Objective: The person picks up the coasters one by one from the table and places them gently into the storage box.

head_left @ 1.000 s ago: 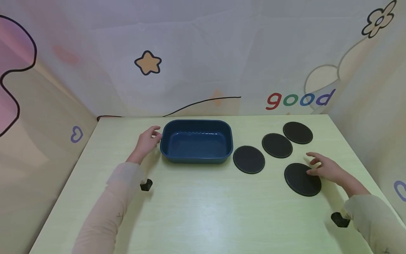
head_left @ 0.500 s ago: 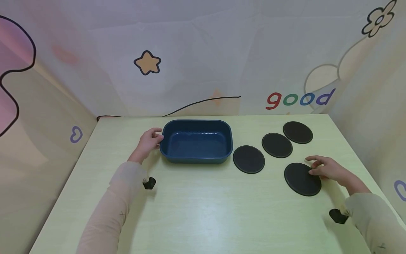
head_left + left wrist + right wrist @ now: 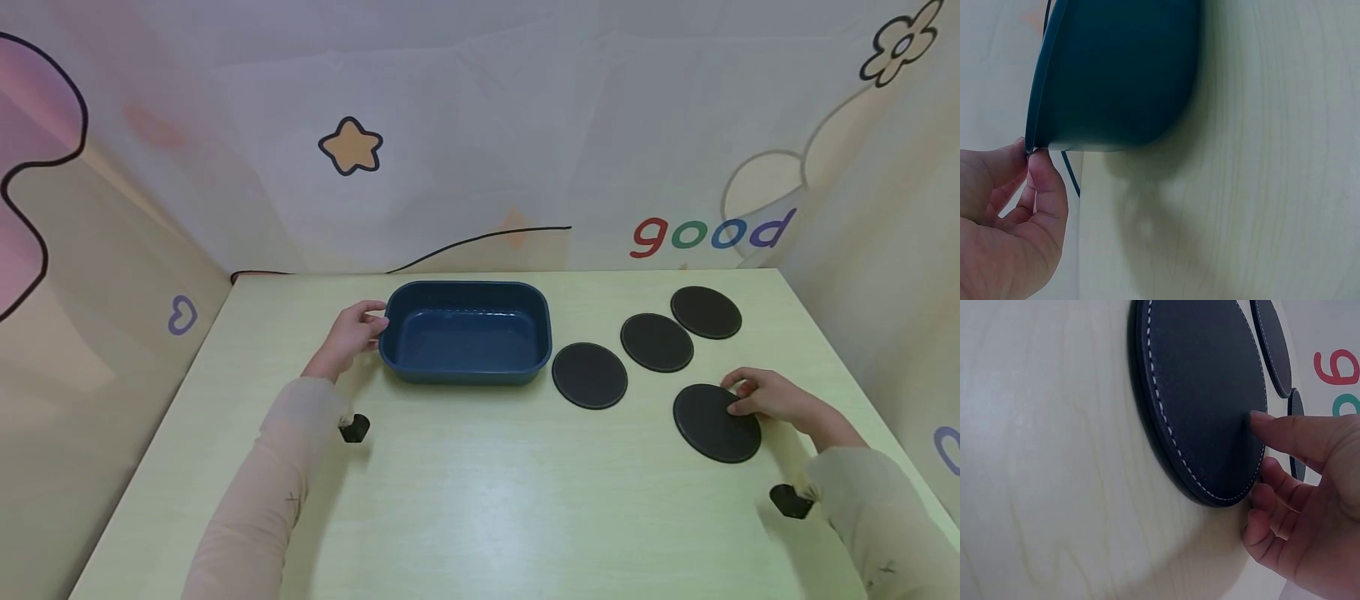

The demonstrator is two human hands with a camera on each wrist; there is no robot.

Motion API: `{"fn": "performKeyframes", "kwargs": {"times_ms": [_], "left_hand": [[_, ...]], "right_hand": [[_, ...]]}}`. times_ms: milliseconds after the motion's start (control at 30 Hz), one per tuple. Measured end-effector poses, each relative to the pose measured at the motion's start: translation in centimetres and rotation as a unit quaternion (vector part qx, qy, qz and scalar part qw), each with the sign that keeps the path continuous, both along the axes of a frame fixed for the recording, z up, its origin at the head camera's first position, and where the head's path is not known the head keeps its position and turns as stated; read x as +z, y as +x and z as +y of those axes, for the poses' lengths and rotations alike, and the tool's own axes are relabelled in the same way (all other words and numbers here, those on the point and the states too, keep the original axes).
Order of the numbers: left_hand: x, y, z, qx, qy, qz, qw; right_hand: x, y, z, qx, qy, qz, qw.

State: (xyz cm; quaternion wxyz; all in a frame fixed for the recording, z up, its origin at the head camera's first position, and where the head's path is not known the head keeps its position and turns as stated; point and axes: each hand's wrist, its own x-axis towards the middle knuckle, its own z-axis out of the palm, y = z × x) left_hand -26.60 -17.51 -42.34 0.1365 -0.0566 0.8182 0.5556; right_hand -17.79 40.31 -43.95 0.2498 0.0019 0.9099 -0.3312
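Note:
At the back of the table stands a deep blue rectangular baking dish (image 3: 465, 371) with nothing in it. My left hand (image 3: 348, 337) pinches the rim at its left end; the left wrist view shows thumb and fingers (image 3: 1047, 187) meeting there. On the right lies a round black coaster (image 3: 708, 429) with white stitching along its edge. My right hand (image 3: 780, 398) grips this coaster by its right edge, thumb (image 3: 1291, 434) on top and the other fingers curled at the rim. How far those fingers reach underneath is hidden.
Three more black coasters lie flat: one (image 3: 589, 376) close to the dish's right end, one (image 3: 657, 342) farther back, and one (image 3: 706, 312) near the back right. A printed cloth (image 3: 465, 150) hangs behind the pale wooden table (image 3: 465, 492).
My left hand has moved slightly right and taken hold of the dish's rim. My right fingers have drawn in at the coaster's edge. Dish and coasters look unmoved.

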Motion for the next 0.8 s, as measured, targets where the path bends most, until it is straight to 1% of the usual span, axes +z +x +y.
{"fn": "performKeyframes", "kwargs": {"times_ms": [167,467,633,800], "left_hand": [[0.05,-0.02,0.02,0.0,-0.002,-0.002,1.0],[0.23,-0.06,0.08,0.0,-0.001,-0.005,1.0],[0.39,0.05,0.09,0.001,0.002,-0.007,1.0],[0.44,0.09,0.14,0.002,-0.002,-0.011,0.9999]], "right_hand": [[-0.09,-0.27,-0.06,0.009,0.01,0.001,0.9999],[0.02,-0.67,-0.26,0.008,0.025,-0.002,0.9997],[0.19,-0.85,-0.36,0.008,0.032,-0.009,0.9994],[0.21,-0.97,-0.35,0.01,0.029,-0.019,0.9993]]}}
